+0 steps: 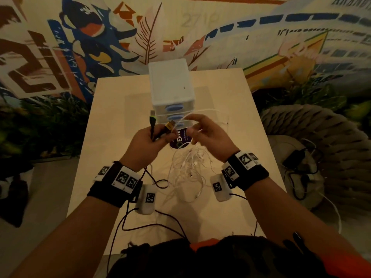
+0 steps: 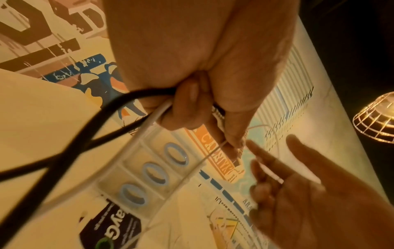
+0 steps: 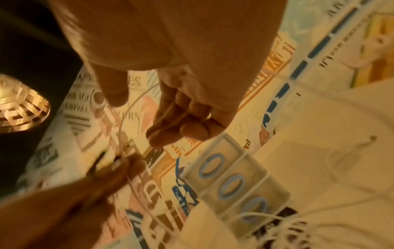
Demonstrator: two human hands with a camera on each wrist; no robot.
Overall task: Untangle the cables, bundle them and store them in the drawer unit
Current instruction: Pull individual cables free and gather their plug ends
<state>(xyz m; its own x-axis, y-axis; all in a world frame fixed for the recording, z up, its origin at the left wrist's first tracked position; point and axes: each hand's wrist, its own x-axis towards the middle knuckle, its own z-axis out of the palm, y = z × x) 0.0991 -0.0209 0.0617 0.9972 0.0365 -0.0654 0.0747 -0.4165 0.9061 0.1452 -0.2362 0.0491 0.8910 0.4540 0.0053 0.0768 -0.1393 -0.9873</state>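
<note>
My left hand [image 1: 160, 135] is raised over the table [image 1: 112, 117] and grips a black cable [image 2: 102, 109] with a green-tipped plug [image 1: 152, 119], a gold plug [image 1: 170, 125] and a white cable [image 2: 145, 128]. My right hand [image 1: 192, 125] is beside it, its fingers [image 3: 170, 121] loosely extended, with a thin white cable looping across them. A tangle of white cables [image 1: 190, 167] hangs and lies beneath both hands. The white drawer unit [image 1: 170, 83] stands behind, its three blue-handled drawers [image 2: 153, 173] closed.
A dark round printed card [image 1: 178, 141] lies in front of the unit. A black cable loop [image 1: 160, 183] lies on the table near my left wrist. Right of the table are a woven pouf [image 1: 311, 133] and a charger with cords [image 1: 297, 159]. A mural wall stands behind.
</note>
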